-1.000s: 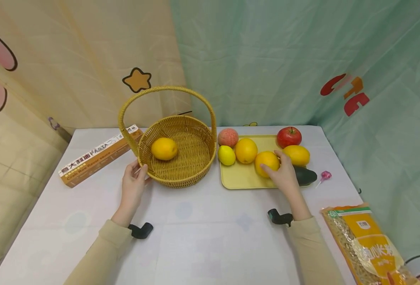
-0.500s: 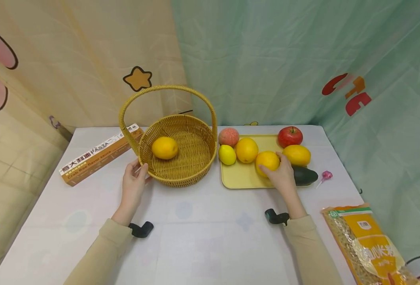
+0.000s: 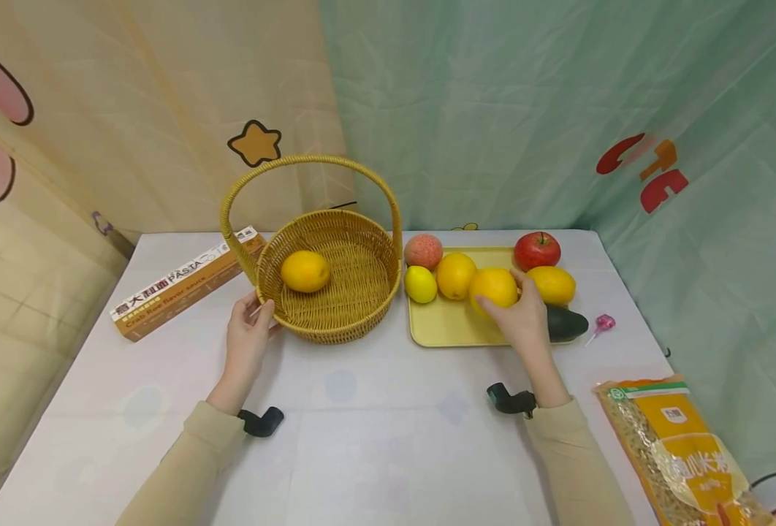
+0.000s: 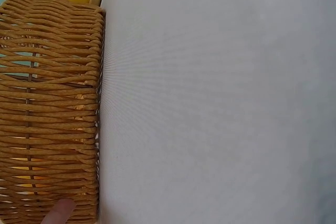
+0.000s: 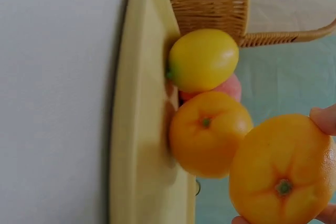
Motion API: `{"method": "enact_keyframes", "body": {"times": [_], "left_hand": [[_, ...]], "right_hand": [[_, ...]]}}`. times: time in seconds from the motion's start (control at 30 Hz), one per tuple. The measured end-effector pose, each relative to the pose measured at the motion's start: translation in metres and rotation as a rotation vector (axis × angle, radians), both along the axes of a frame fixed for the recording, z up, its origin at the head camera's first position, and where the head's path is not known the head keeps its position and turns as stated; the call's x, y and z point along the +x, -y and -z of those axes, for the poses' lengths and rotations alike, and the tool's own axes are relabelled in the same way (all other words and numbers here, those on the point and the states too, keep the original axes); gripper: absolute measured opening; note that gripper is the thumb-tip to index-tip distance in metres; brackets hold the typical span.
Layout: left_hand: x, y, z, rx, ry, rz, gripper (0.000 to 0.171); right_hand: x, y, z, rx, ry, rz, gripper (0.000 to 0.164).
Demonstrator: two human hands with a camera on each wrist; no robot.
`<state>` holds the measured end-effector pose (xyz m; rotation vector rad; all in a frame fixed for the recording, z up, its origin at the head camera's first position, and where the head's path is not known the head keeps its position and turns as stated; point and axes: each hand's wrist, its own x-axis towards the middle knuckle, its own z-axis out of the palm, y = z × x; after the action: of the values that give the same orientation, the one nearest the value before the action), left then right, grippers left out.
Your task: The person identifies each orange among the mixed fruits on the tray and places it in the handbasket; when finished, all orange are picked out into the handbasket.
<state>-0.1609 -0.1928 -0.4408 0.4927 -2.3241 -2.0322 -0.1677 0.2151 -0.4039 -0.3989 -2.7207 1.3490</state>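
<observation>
My right hand (image 3: 526,321) grips an orange (image 3: 495,285) between thumb and fingers, over the yellow tray (image 3: 450,332). In the right wrist view the held orange (image 5: 278,156) shows its stem end, raised off the tray floor. My left hand (image 3: 246,336) holds the near left rim of a wicker basket (image 3: 335,334) with a tall arched handle. One fingertip (image 4: 60,211) lies against the weave in the left wrist view. A yellow mango-like fruit (image 3: 305,272) lies inside the basket.
On the tray are a second orange (image 3: 456,276), a lemon (image 3: 421,285), a peach (image 3: 424,251), a red tomato-like fruit (image 3: 537,250), a yellow oval fruit (image 3: 552,285) and a dark green vegetable (image 3: 565,324). A pasta box (image 3: 187,285), lollipop (image 3: 603,324) and noodle bag (image 3: 684,453) lie around.
My right hand has lifted the orange slightly up from the tray. My left hand stays on the basket rim.
</observation>
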Motion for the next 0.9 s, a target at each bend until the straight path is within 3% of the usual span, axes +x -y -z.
{"method": "enact_keyframes", "body": {"times": [0.23,0.43,0.67,0.9], "left_hand": [[-0.001,0.001,0.000,0.005,0.003,0.002,0.057],[0.000,0.001,0.000,-0.004,0.000,0.005,0.056],[0.000,0.000,-0.001,-0.004,0.009,-0.006,0.056],[0.000,0.000,0.000,0.006,0.004,-0.003,0.056]], "right_hand": [[-0.001,0.030,-0.027,-0.049,-0.051,-0.094,0.082],[-0.005,0.065,-0.039,-0.101,-0.074,-0.214,0.081],[-0.022,0.108,-0.036,-0.160,-0.103,-0.390,0.083],[-0.038,0.157,-0.026,-0.066,-0.086,-0.535,0.082]]}}
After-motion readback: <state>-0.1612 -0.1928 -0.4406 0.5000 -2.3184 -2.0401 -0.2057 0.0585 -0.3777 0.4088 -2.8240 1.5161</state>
